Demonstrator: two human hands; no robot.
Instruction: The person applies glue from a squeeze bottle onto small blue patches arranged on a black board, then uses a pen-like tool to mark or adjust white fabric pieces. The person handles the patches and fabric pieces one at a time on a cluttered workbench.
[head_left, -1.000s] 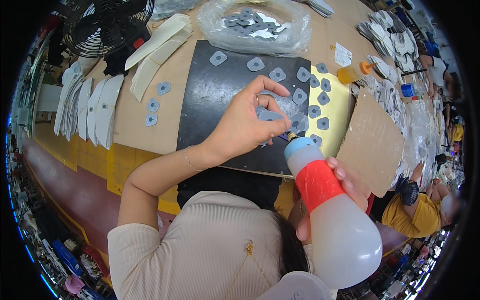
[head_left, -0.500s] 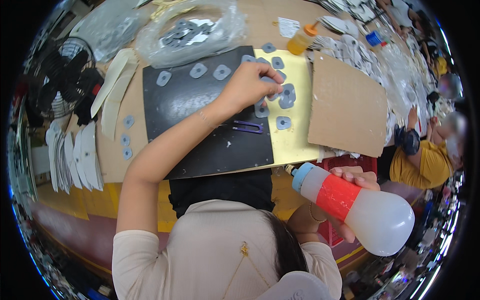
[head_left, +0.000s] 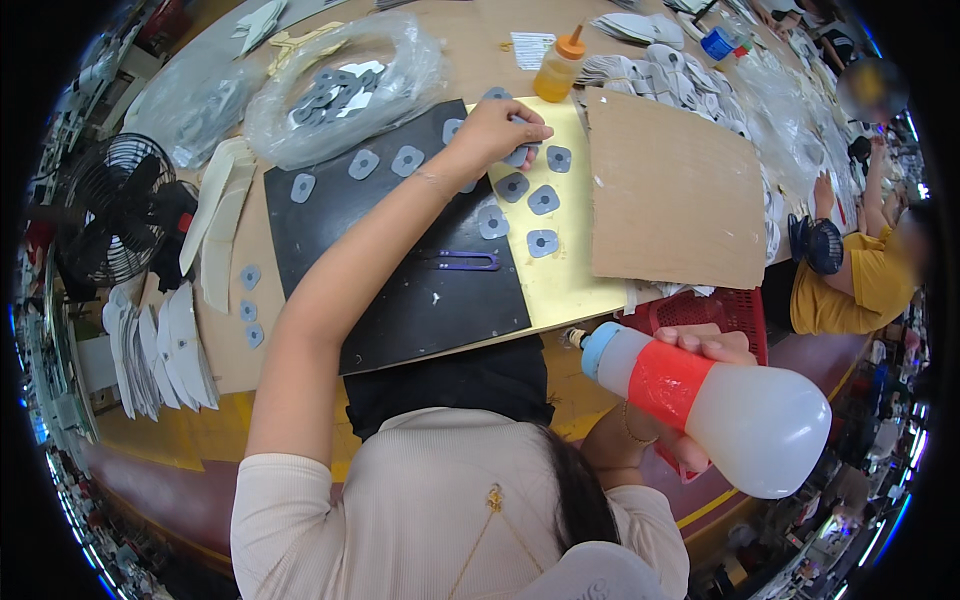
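Held gray patches (head_left: 517,157): sitting in the fingers of the left hand (head_left: 490,132), over the far part of the yellow sheet (head_left: 600,295). Thumb and fingers are closing together on them; count is not readable, and contact with the sheet cannot be told. Loose gray patches (head_left: 543,200), each with a darker center, are lying on the sheet, some near its border with the black board (head_left: 400,325). More are lying along the board's far side. A purple tool (head_left: 465,260) is resting on the board, near the left forearm.

Right hand (head_left: 722,345): wrapping around the red band of a squeeze bottle (head_left: 765,430), clamped on it. The bottle is tilting, its nozzle pointing left, just off the sheet's near edge.

Surroundings: cardboard (head_left: 675,190) is lying right of the sheet; an amber bottle (head_left: 558,75) is standing beyond; an open plastic bag (head_left: 415,75) is containing further gray patches.
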